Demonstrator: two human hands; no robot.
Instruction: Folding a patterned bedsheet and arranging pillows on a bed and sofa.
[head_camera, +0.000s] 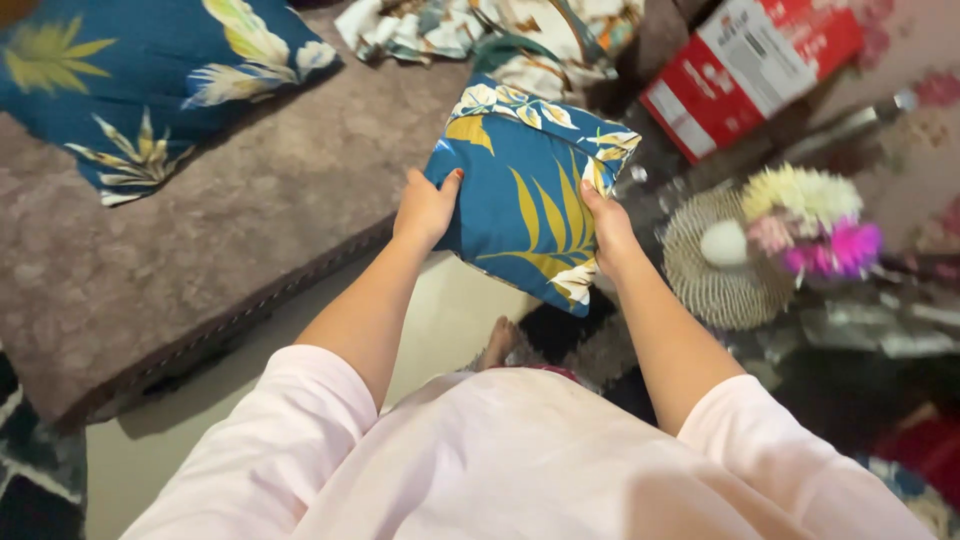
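Both hands grip one blue leaf-print cushion (525, 195), held up in the air between them: left hand (425, 210) closed on its left edge, right hand (608, 232) closed on its right edge. The cushion hangs just over the edge of the brown sofa seat (250, 200). A matching cushion (130, 80) lies well left of the left hand, crumpled fabric (480, 30) beyond both hands. Right of the right hand: woven mat (715, 285), artificial flowers (810, 220), red box (750, 65).
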